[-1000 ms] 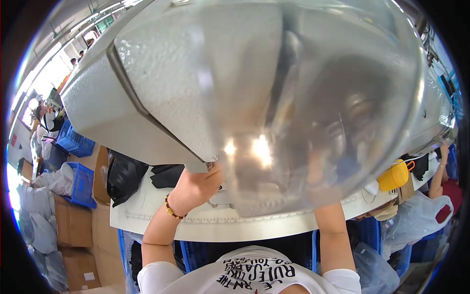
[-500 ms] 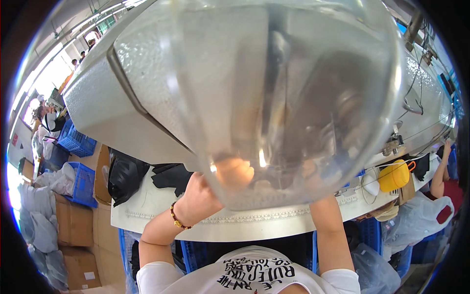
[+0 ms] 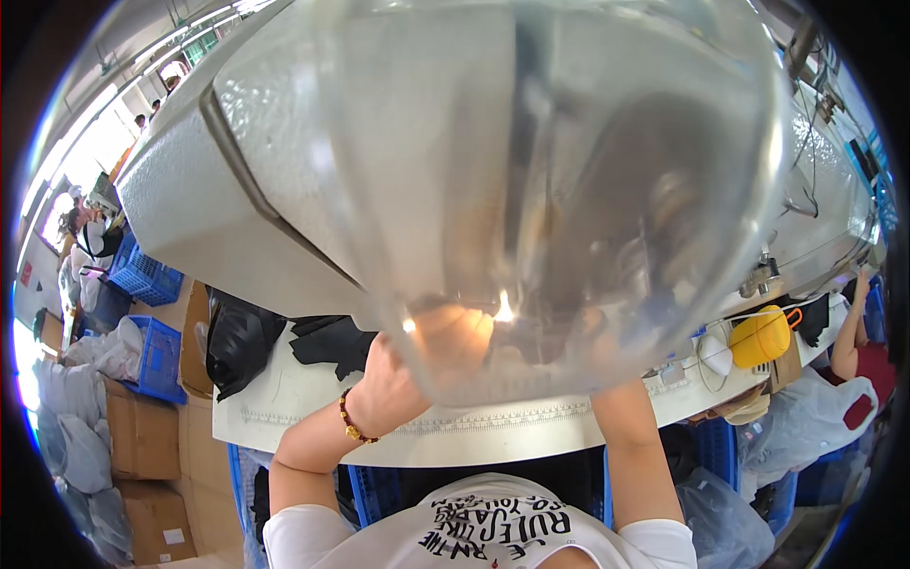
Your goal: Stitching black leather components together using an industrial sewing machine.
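A large pale grey machine head, which looks like a sewing machine, fills the upper view. In front of it a cloudy clear shield blurs what lies behind. My left hand, with a beaded bracelet at the wrist, reaches behind the shield; its fingers are smeared there under a bright light. My right hand is also behind the shield, and only its forearm shows plainly. What either hand holds is hidden. Black fabric pieces lie on the white table left of my left hand.
A black plastic bag sits at the table's left end. Blue crates and cardboard boxes stand on the left. At right are a yellow container, bagged goods and another person's arm. A ruler strip runs along the table.
My right forearm has shifted slightly left. The left hand stays almost in place behind the shield, and the view has moved a little.
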Available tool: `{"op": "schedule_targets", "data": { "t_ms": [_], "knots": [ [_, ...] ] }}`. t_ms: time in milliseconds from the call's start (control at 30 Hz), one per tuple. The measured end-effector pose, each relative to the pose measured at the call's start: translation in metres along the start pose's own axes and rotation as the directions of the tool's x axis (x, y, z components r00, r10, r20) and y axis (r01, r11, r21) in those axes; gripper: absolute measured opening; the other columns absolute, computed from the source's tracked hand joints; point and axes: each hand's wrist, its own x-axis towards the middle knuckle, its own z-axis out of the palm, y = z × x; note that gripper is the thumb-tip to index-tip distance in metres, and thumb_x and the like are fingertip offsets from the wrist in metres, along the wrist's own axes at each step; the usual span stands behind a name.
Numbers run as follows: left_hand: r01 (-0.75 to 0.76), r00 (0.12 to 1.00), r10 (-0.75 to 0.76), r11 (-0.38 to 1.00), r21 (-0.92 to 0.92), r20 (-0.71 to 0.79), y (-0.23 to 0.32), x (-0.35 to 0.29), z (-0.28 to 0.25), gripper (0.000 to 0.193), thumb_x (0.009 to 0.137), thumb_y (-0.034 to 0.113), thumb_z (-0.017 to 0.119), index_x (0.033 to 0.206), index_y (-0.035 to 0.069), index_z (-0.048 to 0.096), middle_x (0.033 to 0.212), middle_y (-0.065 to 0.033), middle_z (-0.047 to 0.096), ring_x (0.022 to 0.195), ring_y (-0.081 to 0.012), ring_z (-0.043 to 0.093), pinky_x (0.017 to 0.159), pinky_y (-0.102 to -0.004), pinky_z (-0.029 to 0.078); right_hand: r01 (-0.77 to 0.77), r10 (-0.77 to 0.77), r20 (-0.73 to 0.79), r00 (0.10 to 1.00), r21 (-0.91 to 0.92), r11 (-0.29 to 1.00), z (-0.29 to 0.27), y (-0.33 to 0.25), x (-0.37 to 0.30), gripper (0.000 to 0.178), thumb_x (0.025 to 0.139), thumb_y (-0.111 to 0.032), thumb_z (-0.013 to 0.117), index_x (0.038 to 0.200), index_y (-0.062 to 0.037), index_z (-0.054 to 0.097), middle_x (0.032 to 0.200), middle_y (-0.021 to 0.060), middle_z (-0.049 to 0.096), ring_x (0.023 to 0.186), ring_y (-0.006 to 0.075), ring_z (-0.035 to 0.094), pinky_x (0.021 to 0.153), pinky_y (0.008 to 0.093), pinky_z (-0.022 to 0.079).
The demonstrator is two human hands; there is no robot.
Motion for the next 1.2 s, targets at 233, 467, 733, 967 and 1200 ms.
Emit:
{"op": "schedule_targets", "data": {
  "t_ms": [233,467,733,967,1200],
  "knots": [
    [0.193,0.906,-0.233,0.97,-0.145,-0.352,-0.007,-0.041,0.013,0.021,0.069,0.007,0.069,0.088,0.001,0.062,0.09,-0.011,0.058,0.083,-0.0266,0.057,0.07,-0.0337,0.049,0.052,-0.07,-0.135,0.988,-0.132,0.99,0.01,0.002,-0.009,0.038,0.061,-0.005,0.062,0.099,-0.008,0.062,0.098,0.0104,0.059,0.079,0.0271,0.058,0.069,0.0363,0.048],
    [0.706,0.704,-0.622,0.557,-0.439,0.343,-0.086,-0.067,0.028,0.044,0.067,0.025,0.075,0.101,0.001,0.06,0.098,-0.0112,0.061,0.085,-0.0277,0.058,0.076,-0.0344,0.045,0.216,-0.375,-0.103,0.921,-0.666,0.714,0.067,-0.023,-0.045,0.038,0.061,-0.005,0.062,0.099,-0.0081,0.062,0.1,0.0105,0.059,0.081,0.0271,0.057,0.07,0.0366,0.048],
    [0.143,0.99,-0.137,0.963,-0.228,0.043,-0.014,-0.039,0.007,0.04,0.054,0.018,0.069,0.092,0.007,0.065,0.086,-0.0075,0.057,0.078,-0.0252,0.057,0.065,-0.0344,0.049,0.256,-0.395,0.098,0.913,-0.894,0.368,0.072,-0.042,-0.055,0.034,0.063,-0.003,0.061,0.097,-0.008,0.061,0.099,0.011,0.059,0.083,0.0269,0.059,0.07,0.0369,0.049],
    [0.126,0.992,-0.125,0.966,-0.227,0.021,-0.003,-0.038,0.008,0.046,0.054,0.021,0.072,0.095,0.003,0.061,0.094,-0.0102,0.059,0.085,-0.028,0.057,0.07,-0.0375,0.048,0.255,-0.437,0.042,0.898,-0.86,0.442,0.065,-0.054,-0.048,0.039,0.062,-0.002,0.065,0.1,-0.0094,0.061,0.093,0.0093,0.061,0.081,0.027,0.061,0.074,0.0372,0.049],
    [0.1,0.994,-0.107,0.962,-0.252,-0.013,0.003,-0.026,0.01,0.041,0.056,0.017,0.072,0.09,-0.002,0.059,0.09,-0.0117,0.059,0.085,-0.0293,0.057,0.074,-0.0377,0.047,0.263,-0.383,0.036,0.923,-0.788,0.557,0.051,-0.046,-0.055,0.037,0.067,-0.004,0.065,0.104,-0.0101,0.061,0.098,0.0103,0.062,0.084,0.0267,0.062,0.076,0.0373,0.049]
  ]
}}
